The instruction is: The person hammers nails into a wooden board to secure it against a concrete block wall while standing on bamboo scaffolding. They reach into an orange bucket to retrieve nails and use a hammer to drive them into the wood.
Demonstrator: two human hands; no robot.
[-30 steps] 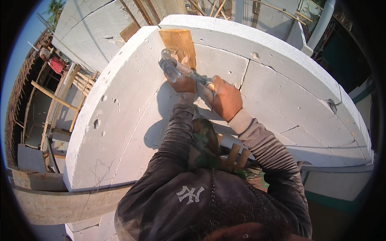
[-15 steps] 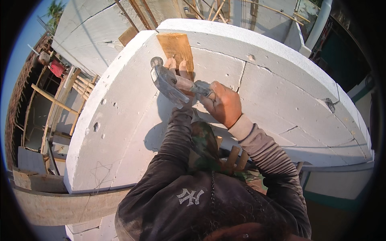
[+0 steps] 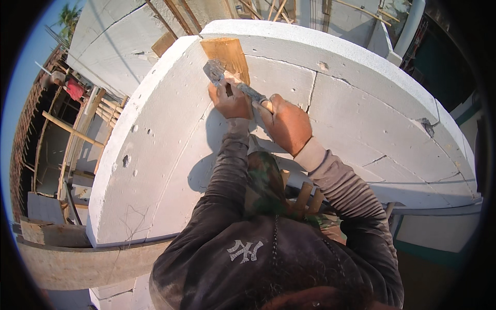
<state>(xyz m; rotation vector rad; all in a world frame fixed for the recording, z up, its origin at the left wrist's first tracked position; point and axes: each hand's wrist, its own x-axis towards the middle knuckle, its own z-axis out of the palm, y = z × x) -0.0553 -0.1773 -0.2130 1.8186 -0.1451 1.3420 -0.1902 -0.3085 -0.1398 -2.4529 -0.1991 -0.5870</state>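
Brown board (image 3: 227, 52) is near the frame's upper middle, and the hammer (image 3: 213, 72), squeezed in the right hand (image 3: 289, 124), has swung its head up over the left hand (image 3: 231, 101), whose fingers' grip I cannot tell, so pounding seems under way.

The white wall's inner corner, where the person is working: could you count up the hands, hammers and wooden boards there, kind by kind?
Bare left hand and bare right hand: 2
Grey metal-headed hammer: 1
Flat orange-brown wooden board: 1
Total: 4
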